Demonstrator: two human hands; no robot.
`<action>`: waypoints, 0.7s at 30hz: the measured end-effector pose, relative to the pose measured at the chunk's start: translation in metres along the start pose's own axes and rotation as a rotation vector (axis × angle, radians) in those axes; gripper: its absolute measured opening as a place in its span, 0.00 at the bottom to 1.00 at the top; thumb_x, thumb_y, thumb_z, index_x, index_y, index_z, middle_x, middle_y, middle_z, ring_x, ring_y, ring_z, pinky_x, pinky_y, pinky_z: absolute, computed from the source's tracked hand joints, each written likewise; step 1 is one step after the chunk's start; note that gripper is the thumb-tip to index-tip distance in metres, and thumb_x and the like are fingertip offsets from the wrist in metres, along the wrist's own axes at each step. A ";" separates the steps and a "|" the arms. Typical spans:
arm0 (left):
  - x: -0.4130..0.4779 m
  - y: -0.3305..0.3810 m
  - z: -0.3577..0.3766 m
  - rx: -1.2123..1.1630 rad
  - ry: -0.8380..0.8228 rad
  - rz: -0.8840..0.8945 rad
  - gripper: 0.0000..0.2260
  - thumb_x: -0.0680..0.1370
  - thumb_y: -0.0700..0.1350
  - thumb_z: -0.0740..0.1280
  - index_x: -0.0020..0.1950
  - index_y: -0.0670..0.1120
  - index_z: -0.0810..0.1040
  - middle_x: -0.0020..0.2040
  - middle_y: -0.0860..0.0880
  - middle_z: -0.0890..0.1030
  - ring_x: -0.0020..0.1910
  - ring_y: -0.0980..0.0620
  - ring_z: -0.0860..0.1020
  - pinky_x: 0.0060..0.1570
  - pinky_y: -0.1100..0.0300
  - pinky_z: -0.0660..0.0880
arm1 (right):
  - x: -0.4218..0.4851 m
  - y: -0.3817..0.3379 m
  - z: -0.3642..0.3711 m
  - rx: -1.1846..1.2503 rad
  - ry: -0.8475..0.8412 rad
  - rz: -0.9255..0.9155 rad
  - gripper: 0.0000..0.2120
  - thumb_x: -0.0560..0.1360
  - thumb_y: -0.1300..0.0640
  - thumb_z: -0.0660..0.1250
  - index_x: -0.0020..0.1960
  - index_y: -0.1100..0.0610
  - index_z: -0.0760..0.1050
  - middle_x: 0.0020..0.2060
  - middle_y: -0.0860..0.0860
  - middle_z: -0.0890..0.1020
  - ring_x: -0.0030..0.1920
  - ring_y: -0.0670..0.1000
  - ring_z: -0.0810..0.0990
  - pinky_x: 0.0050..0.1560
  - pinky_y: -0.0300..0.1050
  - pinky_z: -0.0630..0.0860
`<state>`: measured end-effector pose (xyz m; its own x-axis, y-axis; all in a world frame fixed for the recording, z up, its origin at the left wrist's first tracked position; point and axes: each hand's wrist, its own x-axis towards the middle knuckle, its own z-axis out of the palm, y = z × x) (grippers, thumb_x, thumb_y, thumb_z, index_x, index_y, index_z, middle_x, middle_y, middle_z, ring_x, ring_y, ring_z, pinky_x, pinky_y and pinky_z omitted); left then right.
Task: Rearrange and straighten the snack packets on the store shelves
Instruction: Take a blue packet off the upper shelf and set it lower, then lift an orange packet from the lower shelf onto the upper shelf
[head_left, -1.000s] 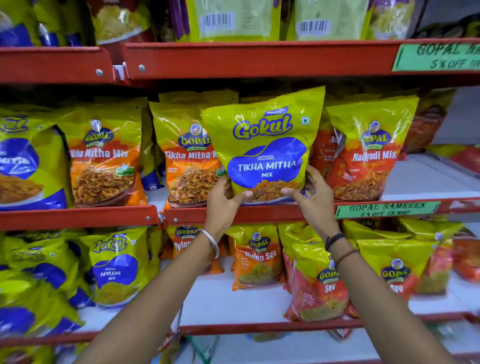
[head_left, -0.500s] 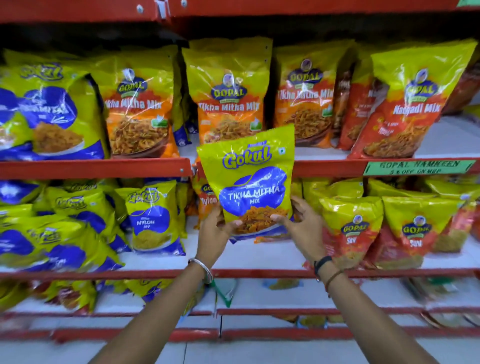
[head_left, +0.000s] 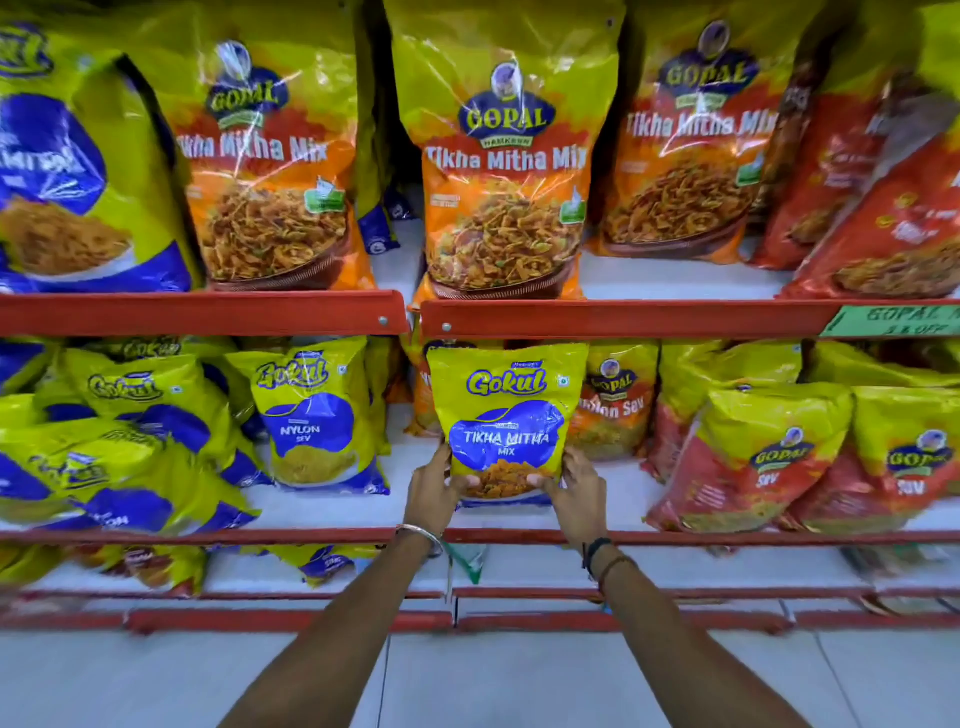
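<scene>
A yellow and blue Gokul Tikha Mitha Mix packet (head_left: 506, 415) stands upright in the middle of the second shelf, below the red shelf rail (head_left: 623, 317). My left hand (head_left: 434, 483) grips its lower left corner and my right hand (head_left: 574, 486) its lower right corner. Its bottom edge is at or just above the white shelf board (head_left: 405, 499); I cannot tell whether it touches. A Gokul Nylon Sev packet (head_left: 317, 415) stands to its left. An orange Gopal Nylon Sev packet (head_left: 615, 405) sits right behind its right side.
Large Gopal Tikha Mitha Mix bags (head_left: 506, 156) fill the shelf above. Slumped Gokul packets (head_left: 119, 441) crowd the left of the second shelf, red Gopal Sev packets (head_left: 753, 457) the right. A lower shelf (head_left: 675, 571) holds a few packets. Grey floor (head_left: 519, 675) lies below.
Both hands have carried the Gokul Tikha Mitha Mix packet down from the upper shelf to the second shelf. The camera has tilted down and moved closer.
</scene>
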<state>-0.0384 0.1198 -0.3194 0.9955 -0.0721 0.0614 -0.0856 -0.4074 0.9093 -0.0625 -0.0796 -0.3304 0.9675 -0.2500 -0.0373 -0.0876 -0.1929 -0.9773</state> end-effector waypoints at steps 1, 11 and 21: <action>0.004 -0.007 0.001 0.021 -0.012 -0.011 0.30 0.65 0.55 0.66 0.64 0.45 0.73 0.46 0.49 0.83 0.41 0.65 0.78 0.37 0.77 0.70 | 0.004 0.003 0.003 -0.021 -0.009 0.005 0.21 0.68 0.63 0.75 0.58 0.53 0.75 0.52 0.54 0.84 0.55 0.57 0.82 0.55 0.57 0.78; 0.009 -0.001 -0.002 0.030 0.180 0.029 0.23 0.74 0.45 0.67 0.67 0.43 0.66 0.66 0.43 0.72 0.66 0.45 0.70 0.65 0.54 0.67 | 0.005 -0.023 0.011 -0.345 0.095 -0.169 0.29 0.72 0.47 0.69 0.68 0.59 0.67 0.63 0.55 0.73 0.62 0.52 0.70 0.57 0.46 0.70; 0.046 0.132 -0.163 -0.042 0.657 0.611 0.12 0.77 0.39 0.63 0.60 0.44 0.71 0.61 0.43 0.75 0.63 0.46 0.72 0.65 0.54 0.67 | 0.011 -0.220 0.078 -0.042 0.180 -0.776 0.07 0.76 0.63 0.66 0.53 0.60 0.76 0.49 0.54 0.79 0.52 0.50 0.78 0.54 0.38 0.72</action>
<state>0.0031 0.2108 -0.1290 0.6000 0.2754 0.7511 -0.6196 -0.4339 0.6541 -0.0141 0.0338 -0.1317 0.7034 -0.1782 0.6881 0.5831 -0.4090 -0.7020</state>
